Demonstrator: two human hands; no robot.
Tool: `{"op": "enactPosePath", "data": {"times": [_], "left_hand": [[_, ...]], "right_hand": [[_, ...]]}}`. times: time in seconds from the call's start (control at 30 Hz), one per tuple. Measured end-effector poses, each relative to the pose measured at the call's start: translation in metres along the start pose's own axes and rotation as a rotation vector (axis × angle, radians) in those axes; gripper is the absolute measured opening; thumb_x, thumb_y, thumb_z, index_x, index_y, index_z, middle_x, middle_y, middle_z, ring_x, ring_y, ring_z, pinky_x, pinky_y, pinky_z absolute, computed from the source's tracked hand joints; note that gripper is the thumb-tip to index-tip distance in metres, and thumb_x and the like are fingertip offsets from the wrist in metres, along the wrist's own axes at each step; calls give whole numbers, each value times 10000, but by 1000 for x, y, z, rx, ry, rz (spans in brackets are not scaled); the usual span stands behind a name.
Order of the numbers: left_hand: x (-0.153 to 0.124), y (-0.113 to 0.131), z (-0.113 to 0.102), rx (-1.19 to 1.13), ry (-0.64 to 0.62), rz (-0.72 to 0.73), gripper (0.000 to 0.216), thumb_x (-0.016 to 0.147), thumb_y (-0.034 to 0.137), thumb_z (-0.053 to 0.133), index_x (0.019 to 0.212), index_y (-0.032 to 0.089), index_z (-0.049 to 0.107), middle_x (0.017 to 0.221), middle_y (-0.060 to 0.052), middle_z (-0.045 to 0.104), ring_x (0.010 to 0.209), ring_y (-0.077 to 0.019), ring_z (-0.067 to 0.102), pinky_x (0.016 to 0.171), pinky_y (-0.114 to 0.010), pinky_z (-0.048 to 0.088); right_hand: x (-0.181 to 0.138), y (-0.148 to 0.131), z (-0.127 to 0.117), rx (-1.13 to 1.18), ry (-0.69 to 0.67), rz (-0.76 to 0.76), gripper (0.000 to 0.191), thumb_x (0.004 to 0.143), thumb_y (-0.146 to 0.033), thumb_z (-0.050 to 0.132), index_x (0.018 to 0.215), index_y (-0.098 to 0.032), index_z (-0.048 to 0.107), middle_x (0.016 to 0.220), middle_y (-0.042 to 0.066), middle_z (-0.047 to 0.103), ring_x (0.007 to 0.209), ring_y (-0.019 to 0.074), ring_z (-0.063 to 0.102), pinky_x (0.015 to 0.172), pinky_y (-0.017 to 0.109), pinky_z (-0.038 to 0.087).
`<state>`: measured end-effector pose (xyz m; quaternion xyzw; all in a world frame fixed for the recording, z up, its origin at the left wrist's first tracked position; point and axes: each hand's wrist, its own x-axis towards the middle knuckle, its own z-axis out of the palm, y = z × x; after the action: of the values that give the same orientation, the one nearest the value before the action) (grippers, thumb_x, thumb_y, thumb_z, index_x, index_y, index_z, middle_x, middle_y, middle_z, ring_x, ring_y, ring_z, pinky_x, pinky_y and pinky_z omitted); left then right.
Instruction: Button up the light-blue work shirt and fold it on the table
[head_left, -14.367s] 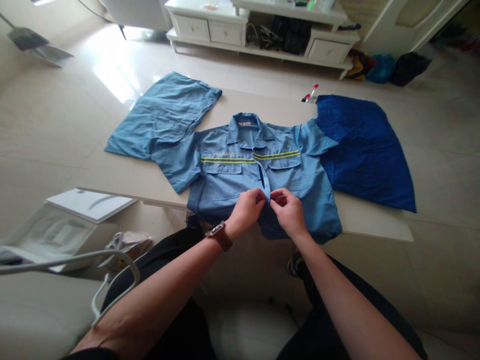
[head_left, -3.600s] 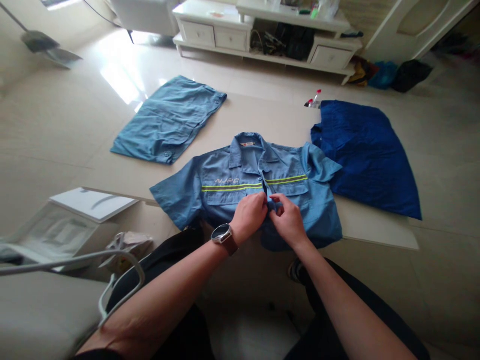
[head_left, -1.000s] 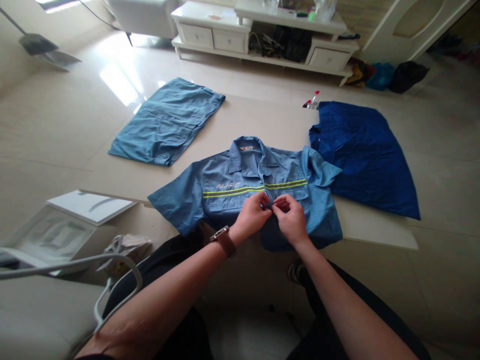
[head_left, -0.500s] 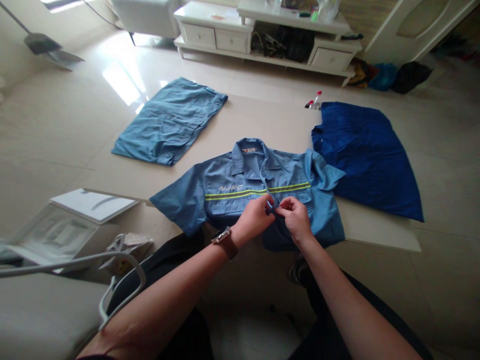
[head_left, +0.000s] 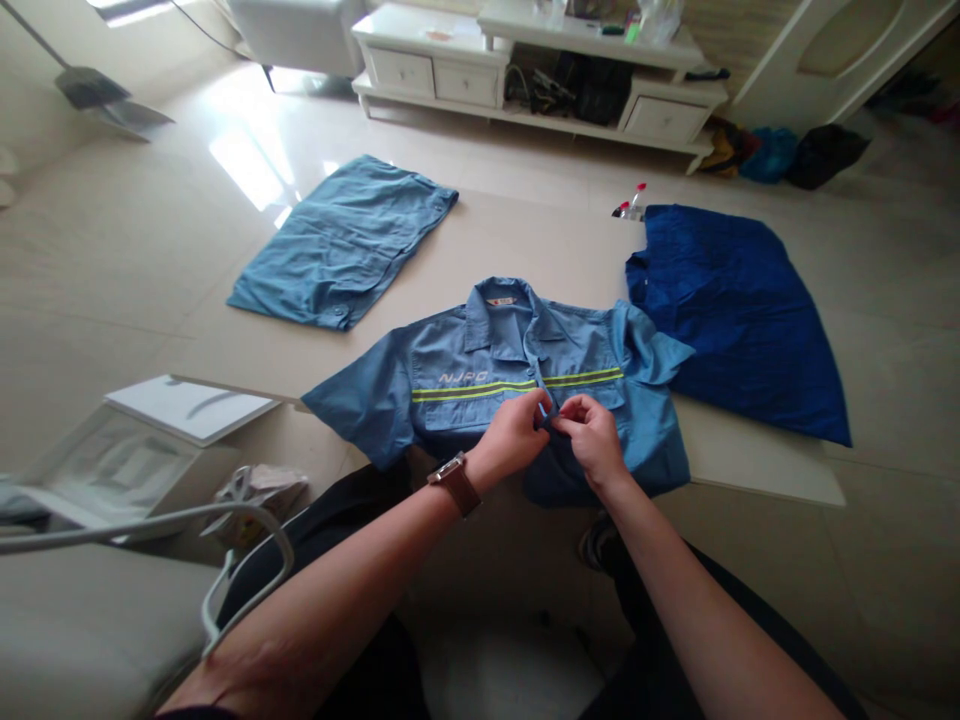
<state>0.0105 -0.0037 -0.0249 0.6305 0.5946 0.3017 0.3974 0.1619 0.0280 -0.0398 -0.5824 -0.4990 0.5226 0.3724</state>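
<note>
A light blue short-sleeved work shirt (head_left: 450, 350) lies face up, collar away from me, its lower part hanging over the table's near edge. Yellow-green and dark stripes cross its chest under pale lettering. My left hand (head_left: 514, 435), a brown-strapped watch on its wrist, pinches the front opening just below the stripes. Right beside it, my right hand (head_left: 592, 440) grips the other edge of that opening between thumb and fingers. The fingertips nearly meet and hide whatever small part of the placket is between them.
A folded light blue garment (head_left: 345, 240) lies at the table's (head_left: 540, 240) far left. Dark blue clothing (head_left: 739, 320) covers its right side, beside red-capped bottles (head_left: 636, 203). To the left are a white box (head_left: 195, 410) and a grey chair (head_left: 97, 620). A white cabinet (head_left: 427, 50) stands beyond.
Both hands stay on the shirt's front opening with almost no movement. The whole view has shifted very slightly.
</note>
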Motion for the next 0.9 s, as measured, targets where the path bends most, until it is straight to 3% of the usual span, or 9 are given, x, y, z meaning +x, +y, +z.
{"op": "enactPosePath", "data": {"times": [0.17,0.33,0.47,0.77,0.9], "left_hand": [[-2,-2,2,134,36,132,432,718,-22,451,1038,192,647,887,-33,688,831,-173,611,758,-279,429],[0,1,1,29,47,23,250,749,117,636,990,179,661,830,-8,679,721,-147,586,653,-250,402],[2,1,1,-25,30,-34,206,796,141,676,998,179,675,824,7,678,687,-120,569,642,-230,396],[0,4,-1,63,-23,-4,222,790,87,695,999,162,677,845,-20,706,704,-139,588,661,-240,403],[-1,3,0,123,-96,24,155,793,104,686,941,148,693,859,-52,726,741,-167,615,691,-258,436]], "right_hand": [[1,0,0,14,-50,27,313,551,-422,768,683,-245,545,634,-20,584,639,182,535,642,324,426],[0,2,0,22,-19,38,262,538,-364,758,673,-232,575,630,-21,590,645,178,535,650,317,408],[1,5,0,31,-19,40,260,551,-364,756,695,-227,587,657,-20,589,658,179,542,665,322,416],[-4,-1,2,-114,-12,-159,258,792,-486,662,803,-241,580,740,-20,578,731,191,561,737,343,457],[-4,2,2,-175,42,-200,280,785,-485,687,873,-242,580,826,9,633,811,215,608,810,368,497]]}}
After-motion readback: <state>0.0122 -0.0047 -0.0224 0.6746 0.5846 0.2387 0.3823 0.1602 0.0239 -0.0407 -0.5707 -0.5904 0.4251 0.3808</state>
